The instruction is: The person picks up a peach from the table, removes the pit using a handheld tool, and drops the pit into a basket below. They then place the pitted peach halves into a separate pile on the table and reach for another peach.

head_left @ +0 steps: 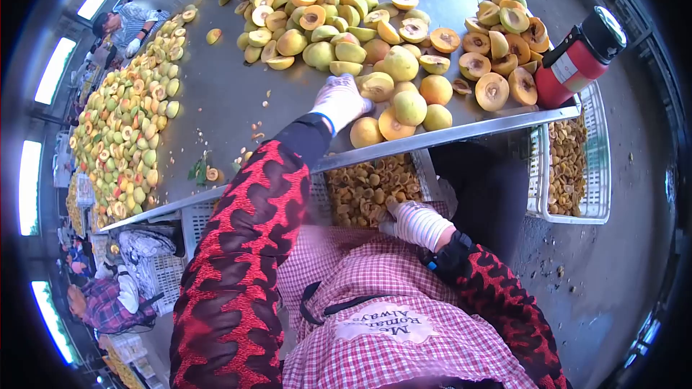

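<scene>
My left hand (342, 103), in a white glove, reaches over the metal table at the near edge of a peach pile. Its thumb and fingers are apart, right beside a halved peach (376, 86). Whole peaches (410, 107) lie just to its right. Below the table edge, my right hand (418, 225), in a striped white glove, has its fingers curled together over a crate of brown-yellow pits and scraps (371, 189). I cannot tell what is in those fingers.
Peach halves (493, 92) and a red bottle with a black lid (577, 61) stand at the table's right corner. A white crate (604, 166) of pits is below. Another peach pile (119, 140) lies left, with co-workers (133, 25) beyond. The raised metal rim (461, 132) borders the table.
</scene>
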`<state>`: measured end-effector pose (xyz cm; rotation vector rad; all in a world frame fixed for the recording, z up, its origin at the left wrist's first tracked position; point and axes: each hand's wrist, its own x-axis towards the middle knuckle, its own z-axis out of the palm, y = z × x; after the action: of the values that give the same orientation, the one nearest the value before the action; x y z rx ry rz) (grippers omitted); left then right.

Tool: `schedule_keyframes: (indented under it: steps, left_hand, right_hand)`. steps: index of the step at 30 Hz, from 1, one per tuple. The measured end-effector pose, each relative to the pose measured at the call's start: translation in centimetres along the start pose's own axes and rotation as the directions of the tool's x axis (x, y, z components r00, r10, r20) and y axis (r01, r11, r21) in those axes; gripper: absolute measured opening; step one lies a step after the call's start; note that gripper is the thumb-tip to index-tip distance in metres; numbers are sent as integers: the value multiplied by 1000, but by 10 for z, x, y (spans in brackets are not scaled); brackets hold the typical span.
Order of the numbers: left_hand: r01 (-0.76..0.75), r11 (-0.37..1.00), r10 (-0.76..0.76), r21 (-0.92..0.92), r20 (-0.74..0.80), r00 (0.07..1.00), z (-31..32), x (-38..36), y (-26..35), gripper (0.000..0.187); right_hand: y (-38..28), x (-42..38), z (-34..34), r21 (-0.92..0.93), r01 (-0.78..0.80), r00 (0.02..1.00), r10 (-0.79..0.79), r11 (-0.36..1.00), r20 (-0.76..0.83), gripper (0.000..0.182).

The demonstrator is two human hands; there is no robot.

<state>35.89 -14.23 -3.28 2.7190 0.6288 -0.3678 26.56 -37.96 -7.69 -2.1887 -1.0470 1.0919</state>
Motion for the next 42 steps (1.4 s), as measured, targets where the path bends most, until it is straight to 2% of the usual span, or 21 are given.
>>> schedule_keyframes:
  steps: [1,2,3,4,5,7,9,11,13,15,17,19,22,26,27,28,32,36,38,40,42]
  left_hand:
    - [22,997,-17,-71,68,998,-17,-2,-5,56]
    - [127,847,-2,-516,236,972,-35,-17,-15,34]
    - [229,470,-18,-852,251,968,-24,-6,-40,24]
    - [218,171,50,-961,230,972,-31,-22,-50,20]
    - [197,-145,110,-970,182,977,-41,-47,-53,17]
    - [175,-517,52,-838,173,984,-52,-93,-47,18]
    - [14,-631,-60,-775,68,996,-44,-125,-39,22]
    - [-162,-573,-135,-803,-103,985,-37,-150,-27,24]
    - [-176,-629,-118,-757,-132,984,-36,-172,-15,27]
    - [-174,-660,-111,-731,-134,985,-42,-195,0,28]
    - [-179,-612,-116,-770,-137,984,-46,-209,5,29]
    - [-167,-597,-99,-784,-135,986,-47,-215,3,29]
    - [-161,-536,-94,-829,-131,987,-51,-225,2,29]
    - [-205,-437,-128,-876,-165,978,-45,-225,-7,29]
    - [-230,-405,-137,-885,-190,972,-41,-224,-10,30]
    - [-300,-266,-149,-916,-268,952,-45,-233,-5,31]
    - [-300,-369,-132,-880,-270,954,-49,-238,-5,34]
    - [-353,-443,-2,-824,-393,920,-53,-249,-9,36]
    - [-335,-496,73,-801,-422,903,-50,-245,-12,39]
    - [-321,-330,82,-888,-365,927,-57,-240,-14,40]
    - [-345,-201,115,-917,-371,921,-63,-238,-17,43]
  right_hand:
    - [1,1,-1,-1,11,1000,-11,1000,17,44]
    - [1,1,-2,-3,26,999,-26,1000,32,44]
    - [-1,0,-3,-8,46,998,-46,999,48,44]
    - [-8,-7,-10,119,94,995,-96,988,5,42]
    - [-13,-9,-12,261,131,991,-124,956,-44,36]
    - [-36,-13,-21,545,223,975,-183,808,-127,32]
    - [-73,-25,-35,819,146,986,-150,555,-74,30]
    - [-99,-28,-39,773,260,965,-167,578,-200,32]
    - [-119,-29,-34,721,391,916,-168,572,-364,34]
    - [-130,-33,-28,627,405,892,-135,666,-432,35]
    - [-135,-30,-15,558,448,849,-136,698,-511,35]
    - [-139,-30,-7,581,478,839,-148,659,-523,35]
    - [-150,-43,-3,682,467,871,-160,563,-464,34]
    - [-160,-54,-9,830,286,958,-124,479,-259,33]
    - [-157,-53,-13,869,223,971,-181,442,-156,33]
    - [-159,-54,-12,855,219,972,-182,471,-148,34]
    - [-159,-56,-7,777,337,941,-205,531,-268,36]
    - [-160,-76,-17,992,47,907,-420,118,7,37]
    - [-165,-78,-20,959,126,936,-351,255,-30,38]
    - [-164,-72,-19,884,231,946,-304,406,-108,38]
    - [-163,-75,-27,960,47,948,-315,274,44,38]
